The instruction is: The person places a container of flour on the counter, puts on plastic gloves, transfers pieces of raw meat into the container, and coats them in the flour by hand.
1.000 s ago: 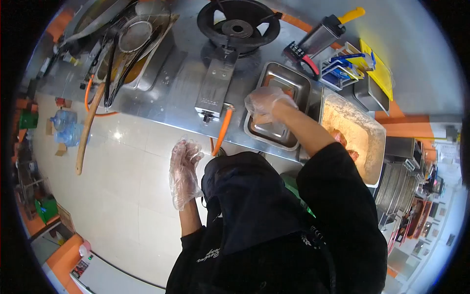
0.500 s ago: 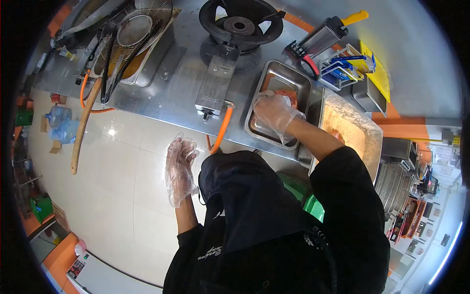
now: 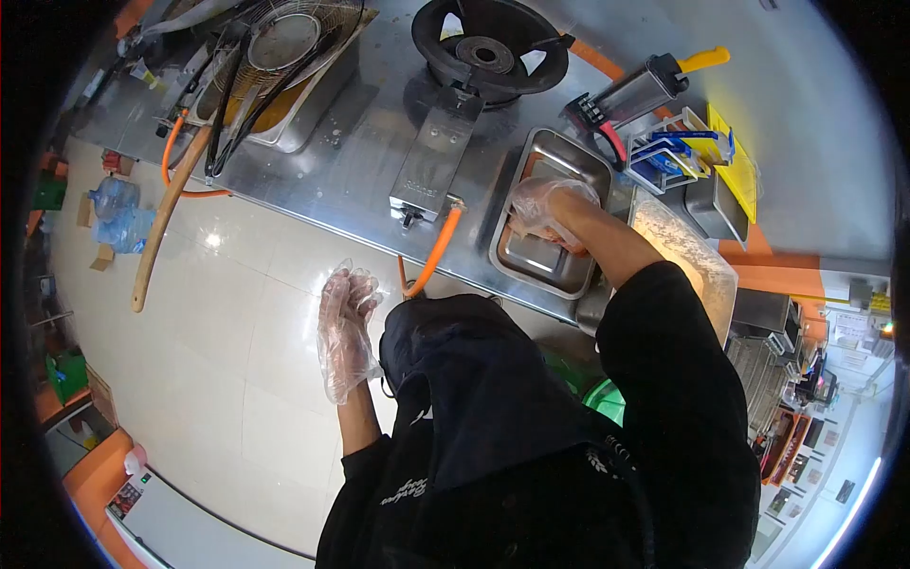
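Observation:
My right hand (image 3: 553, 211), in a clear plastic glove, reaches down into a rectangular steel pan (image 3: 500, 248). Its fingers are curled around a reddish piece of raw meat (image 3: 574, 248); most of the meat is hidden beneath the hand. A larger metal tray (image 3: 728, 294) holding pale flour (image 3: 668, 228) sits right of the pan, partly covered by my right arm. My left hand (image 3: 348, 327), also gloved, hangs over the floor in front of the counter. Its fingers are loosely bent and apart, with nothing in them.
A black gas burner (image 3: 485, 57) stands on the steel counter (image 3: 360, 171), with an orange hose (image 3: 436, 251) below its control box. A knife sharpener (image 3: 597, 119) and a white rack (image 3: 668, 152) are behind the pan. A wooden handle (image 3: 171, 223) juts past the counter edge at left.
My right hand has shifted within the pan, and the meat once visible beyond it now shows below the palm. The view has moved slightly. My left hand stays nearly still.

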Available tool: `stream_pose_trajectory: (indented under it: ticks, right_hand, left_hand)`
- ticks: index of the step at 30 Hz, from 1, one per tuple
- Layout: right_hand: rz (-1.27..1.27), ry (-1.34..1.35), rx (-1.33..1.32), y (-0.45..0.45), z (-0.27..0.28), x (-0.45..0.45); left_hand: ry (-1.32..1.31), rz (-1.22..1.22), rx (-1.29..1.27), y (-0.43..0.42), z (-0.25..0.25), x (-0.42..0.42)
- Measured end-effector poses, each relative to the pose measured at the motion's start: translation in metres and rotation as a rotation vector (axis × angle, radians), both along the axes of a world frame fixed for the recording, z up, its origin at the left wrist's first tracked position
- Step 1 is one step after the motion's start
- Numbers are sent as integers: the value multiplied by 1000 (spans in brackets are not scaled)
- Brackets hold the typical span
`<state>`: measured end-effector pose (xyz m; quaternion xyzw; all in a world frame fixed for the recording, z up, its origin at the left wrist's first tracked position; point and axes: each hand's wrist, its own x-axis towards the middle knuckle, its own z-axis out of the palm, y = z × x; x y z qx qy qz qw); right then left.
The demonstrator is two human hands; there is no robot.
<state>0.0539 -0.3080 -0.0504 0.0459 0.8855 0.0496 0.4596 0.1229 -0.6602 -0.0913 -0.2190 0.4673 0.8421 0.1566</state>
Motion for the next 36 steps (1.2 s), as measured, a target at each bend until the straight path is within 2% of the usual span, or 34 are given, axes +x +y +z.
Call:
stream_pose_trajectory:
  ticks: [13,14,18,27,33,36]
  right_hand:
    - [16,-183,-68,44,-54,-32]
    - [229,-262,-69,30,-31,-30]
    - [237,-180,-9,18,-30,-21]
    - [185,235,-16,-1,-23,33]
    - [151,262,-18,5,-22,32]
    - [180,259,-45,-1,12,27]
  left_hand:
    - [2,-8,9,-1,-3,-3]
    - [6,-8,4,-1,-3,-3]
    - [3,10,-8,1,1,-4]
    - [-9,4,19,7,-2,-5]
    - [-9,-23,9,10,2,-5]
    - [8,-30,15,5,-2,-6]
